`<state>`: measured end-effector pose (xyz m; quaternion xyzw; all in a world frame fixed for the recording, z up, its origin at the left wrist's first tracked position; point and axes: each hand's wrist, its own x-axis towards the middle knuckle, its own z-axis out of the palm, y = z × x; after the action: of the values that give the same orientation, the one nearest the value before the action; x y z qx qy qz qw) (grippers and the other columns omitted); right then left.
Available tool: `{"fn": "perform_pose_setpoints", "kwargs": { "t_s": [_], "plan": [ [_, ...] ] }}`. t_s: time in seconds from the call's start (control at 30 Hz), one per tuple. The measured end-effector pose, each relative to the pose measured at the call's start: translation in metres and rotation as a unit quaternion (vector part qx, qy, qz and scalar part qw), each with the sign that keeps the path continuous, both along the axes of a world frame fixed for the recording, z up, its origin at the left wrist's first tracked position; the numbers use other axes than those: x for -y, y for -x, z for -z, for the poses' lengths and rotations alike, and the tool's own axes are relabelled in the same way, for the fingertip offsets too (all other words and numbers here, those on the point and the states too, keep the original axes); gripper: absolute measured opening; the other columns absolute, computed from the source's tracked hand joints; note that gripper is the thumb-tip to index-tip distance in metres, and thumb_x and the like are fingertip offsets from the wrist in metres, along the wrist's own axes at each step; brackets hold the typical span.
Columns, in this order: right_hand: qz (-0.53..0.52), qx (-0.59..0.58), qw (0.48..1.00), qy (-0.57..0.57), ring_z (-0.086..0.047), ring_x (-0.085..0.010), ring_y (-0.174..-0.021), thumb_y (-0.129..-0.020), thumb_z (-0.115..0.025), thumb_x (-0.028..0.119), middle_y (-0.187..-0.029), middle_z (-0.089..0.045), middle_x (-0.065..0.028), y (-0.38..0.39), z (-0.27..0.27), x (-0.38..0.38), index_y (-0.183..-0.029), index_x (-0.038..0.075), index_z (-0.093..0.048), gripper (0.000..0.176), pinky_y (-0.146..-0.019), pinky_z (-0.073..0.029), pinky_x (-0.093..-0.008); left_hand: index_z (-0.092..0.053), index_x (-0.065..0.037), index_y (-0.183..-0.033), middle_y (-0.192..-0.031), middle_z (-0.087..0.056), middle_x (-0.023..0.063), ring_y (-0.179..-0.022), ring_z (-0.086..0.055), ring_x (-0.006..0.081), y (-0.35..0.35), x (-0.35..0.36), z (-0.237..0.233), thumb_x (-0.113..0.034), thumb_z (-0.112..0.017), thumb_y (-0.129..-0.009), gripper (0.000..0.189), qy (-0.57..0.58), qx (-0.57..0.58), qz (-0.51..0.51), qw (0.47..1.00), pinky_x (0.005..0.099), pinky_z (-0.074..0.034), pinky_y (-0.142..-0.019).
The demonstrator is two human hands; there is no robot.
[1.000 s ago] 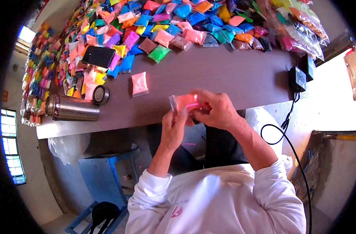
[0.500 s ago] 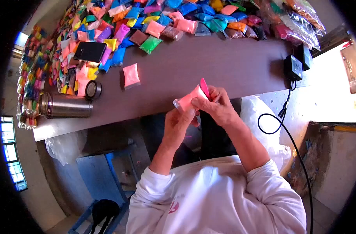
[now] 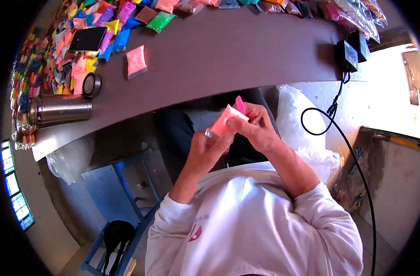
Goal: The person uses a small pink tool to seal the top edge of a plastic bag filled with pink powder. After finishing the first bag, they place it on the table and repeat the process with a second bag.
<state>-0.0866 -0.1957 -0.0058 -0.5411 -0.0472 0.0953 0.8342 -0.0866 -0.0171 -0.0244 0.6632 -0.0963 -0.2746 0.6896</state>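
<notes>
A small clear packet of light pink material [image 3: 222, 122] is held over my lap, just off the table edge. My left hand [image 3: 209, 151] is closed on its lower end, thumb along the side. My right hand [image 3: 257, 127] pinches the upper part with its thumb. Out of the right hand's fingers sticks a flat, bright pink plastic piece [image 3: 240, 105], rounded at the tip, behind the packet. Its lower part is hidden by the fingers. A similar pink packet [image 3: 136, 62] lies by itself on the table.
Many colourful packets [image 3: 79, 69] are heaped along the back and left of the brown table [image 3: 210, 55]. A black phone [image 3: 88, 39], a steel flask [image 3: 62, 111] and its lid [image 3: 91, 84] are at left. A black adapter [image 3: 347, 56] with a cable sits right. A blue chair [image 3: 111, 193] stands below.
The view has tilted downward, so the table and its packets sit higher in the picture. The packet in my hands is tipped slightly more upright. Both hands keep their hold.
</notes>
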Motion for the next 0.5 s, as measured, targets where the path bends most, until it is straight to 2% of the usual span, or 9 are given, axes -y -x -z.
{"fn": "perform_pose_setpoints", "kwargs": {
  "t_s": [0.1,0.23,0.33,0.43,0.5],
  "plan": [
    [-0.014,-0.058,0.993,-0.099,-0.066,-0.0156,-0.062,-0.091,-0.065,0.027,-0.079,-0.066,-0.01,0.01,0.003,-0.003,-0.096,-0.002,-0.059,0.03,-0.054,-0.056,-0.0269,-0.065,-0.006,-0.087,-0.071,-0.062,0.0023,-0.061,-0.058,0.0094,0.007,-0.003,-0.005,-0.046,-0.062,-0.089,0.04,-0.009,-0.015,-0.012,1.0,0.0212,-0.046,-0.055],
    [0.029,-0.064,0.996,-0.063,-0.064,-0.0124,-0.06,-0.09,-0.065,0.024,-0.075,-0.065,-0.008,0.019,0.024,-0.009,-0.091,-0.001,-0.06,0.026,-0.055,-0.055,-0.0253,-0.065,-0.006,-0.088,-0.07,-0.062,0.0032,-0.06,-0.058,0.0103,0.011,0.002,-0.006,-0.048,-0.063,-0.088,0.042,-0.036,-0.026,0.001,0.999,0.0217,-0.046,-0.055],
    [0.003,-0.041,0.998,-0.042,-0.064,-0.0128,-0.059,-0.089,-0.066,0.022,-0.073,-0.065,-0.0079,0.019,0.022,-0.002,-0.089,-0.001,-0.06,0.023,-0.055,-0.055,-0.0248,-0.065,-0.006,-0.088,-0.07,-0.062,0.0038,-0.06,-0.058,0.0109,0.015,0.008,-0.008,-0.05,-0.062,-0.088,0.043,-0.013,-0.031,0.019,0.999,0.0218,-0.046,-0.055],
    [-0.027,-0.049,0.997,-0.061,-0.065,-0.0142,-0.059,-0.089,-0.065,0.02,-0.072,-0.065,-0.009,0.018,0.016,0.0,-0.09,-0.001,-0.06,0.022,-0.056,-0.055,-0.0247,-0.064,-0.007,-0.087,-0.07,-0.061,0.0036,-0.062,-0.058,0.0109,0.017,0.01,-0.01,-0.051,-0.059,-0.089,0.045,0.0,0.0,0.0,1.0,0.0217,-0.046,-0.056],
    [-0.025,-0.072,0.992,-0.095,-0.065,-0.0152,-0.059,-0.089,-0.065,0.02,-0.073,-0.066,-0.0099,0.019,0.014,-0.002,-0.092,-0.002,-0.059,0.022,-0.056,-0.055,-0.0252,-0.064,-0.007,-0.085,-0.07,-0.062,0.0033,-0.063,-0.059,0.01,0.016,0.001,-0.008,-0.053,-0.056,-0.091,0.047,0.004,-0.027,0.031,0.999,0.0215,-0.046,-0.057]
  ]
}}
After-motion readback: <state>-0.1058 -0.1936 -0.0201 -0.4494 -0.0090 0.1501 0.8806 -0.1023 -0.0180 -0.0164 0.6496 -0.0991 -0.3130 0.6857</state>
